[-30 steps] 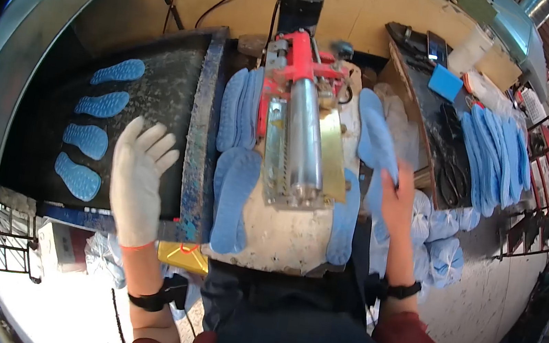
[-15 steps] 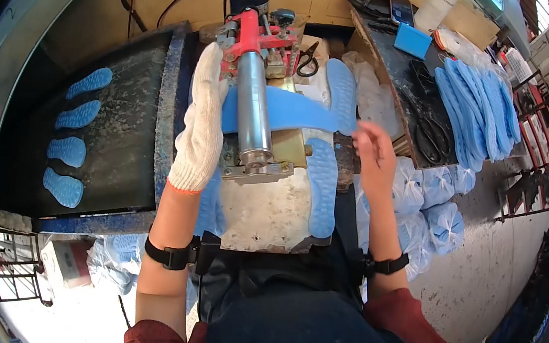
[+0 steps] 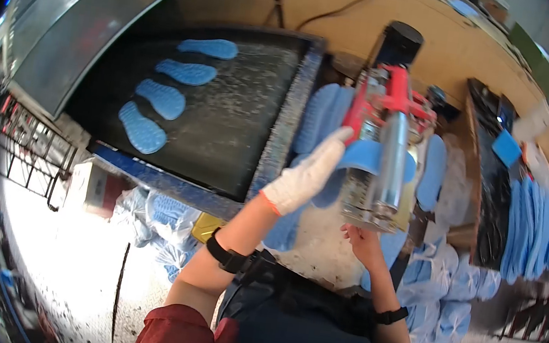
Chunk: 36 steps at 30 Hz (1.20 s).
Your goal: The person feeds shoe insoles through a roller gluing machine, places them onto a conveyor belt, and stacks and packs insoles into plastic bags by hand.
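A blue insole (image 3: pixel 362 157) passes under the steel roller (image 3: pixel 393 163) of a red-framed machine (image 3: pixel 396 90), bending down on the roller's left side. My left hand (image 3: pixel 312 173), in a white knit glove, lies along that left side with fingers stretched out, against or very near the insole; the exact contact is unclear. My right hand (image 3: pixel 363 246) is bare, just below the machine's front end, fingers loosely curled and apart, with nothing visible in them. Stacked blue insoles (image 3: pixel 316 118) lie left of the machine, and another insole (image 3: pixel 432 171) lies to its right.
Several blue insoles (image 3: pixel 161 99) lie in a row on the black belt (image 3: pixel 225 123) at left, bordered by a blue metal edge (image 3: pixel 169 178). At right, a side table (image 3: pixel 486 220) carries a pile of insoles (image 3: pixel 532 230). Bagged insoles (image 3: pixel 443 284) stand below it.
The view has swung left, so the machine appears further right. The insole has moved leftward through the roller. My right hand has left the insole's right end and come down in front of the machine.
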Each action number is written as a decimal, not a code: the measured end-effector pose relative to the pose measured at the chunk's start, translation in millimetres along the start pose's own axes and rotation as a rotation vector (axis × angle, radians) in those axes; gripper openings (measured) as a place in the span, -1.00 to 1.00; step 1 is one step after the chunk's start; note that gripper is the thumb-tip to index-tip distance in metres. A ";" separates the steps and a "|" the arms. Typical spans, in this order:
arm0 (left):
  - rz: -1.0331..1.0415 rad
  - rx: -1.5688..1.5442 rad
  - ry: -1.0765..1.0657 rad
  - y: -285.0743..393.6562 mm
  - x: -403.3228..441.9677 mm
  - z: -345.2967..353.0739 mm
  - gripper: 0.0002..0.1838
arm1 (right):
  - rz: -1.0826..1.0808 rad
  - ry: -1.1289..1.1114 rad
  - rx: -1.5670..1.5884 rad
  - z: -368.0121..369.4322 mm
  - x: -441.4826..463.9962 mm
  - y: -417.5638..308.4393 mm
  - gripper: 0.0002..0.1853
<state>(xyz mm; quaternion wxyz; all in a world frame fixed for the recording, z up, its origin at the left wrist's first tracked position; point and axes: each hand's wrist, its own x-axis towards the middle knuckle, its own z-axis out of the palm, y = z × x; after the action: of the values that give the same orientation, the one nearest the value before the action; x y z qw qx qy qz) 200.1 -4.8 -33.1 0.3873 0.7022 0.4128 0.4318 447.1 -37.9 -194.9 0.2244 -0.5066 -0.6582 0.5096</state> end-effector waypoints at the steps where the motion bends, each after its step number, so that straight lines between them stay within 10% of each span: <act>1: -0.125 -0.209 0.003 11.5 -3.8 0.2 -0.42 | -0.048 0.037 0.026 17.4 9.8 -13.4 -0.80; 5: -0.290 -0.461 -0.004 7.3 -24.0 -1.0 -0.47 | -0.289 0.214 -0.412 64.8 53.5 13.6 -0.81; 10: -0.035 0.092 -0.006 -25.6 -74.8 -3.9 -0.49 | -0.202 0.210 -0.439 94.8 70.2 -18.0 -0.75; 12: -0.656 -1.063 0.075 12.7 -76.4 -11.8 -0.48 | -0.097 0.124 -0.365 89.5 70.9 -26.9 -0.72; 17: -0.367 -1.681 0.331 15.9 -99.6 -30.9 -0.40 | 0.129 0.052 -0.054 72.0 66.3 -48.2 -0.66; 24: -0.264 -1.319 1.058 -43.7 -70.5 -111.0 -0.59 | 0.228 0.176 0.895 36.8 38.2 -27.8 -0.66; 27: -0.502 0.664 0.898 -53.6 -79.6 -108.8 -0.50 | 0.218 0.343 1.066 4.0 17.8 -9.6 -0.66; 31: -0.620 0.088 1.251 -36.5 -77.8 -102.7 -0.35 | 0.013 0.430 1.124 -43.7 -26.4 -34.8 -0.63; 36: -0.358 -0.024 1.132 3.1 -74.3 -50.4 -0.29 | -0.251 0.702 0.766 -86.6 -36.7 -49.6 -0.53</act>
<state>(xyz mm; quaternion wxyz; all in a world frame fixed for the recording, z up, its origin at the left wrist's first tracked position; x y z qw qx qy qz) 133.0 -64.5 -35.1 0.1815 0.2777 0.6622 0.6719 509.8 -30.7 -109.3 0.6591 -0.4457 -0.3659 0.4827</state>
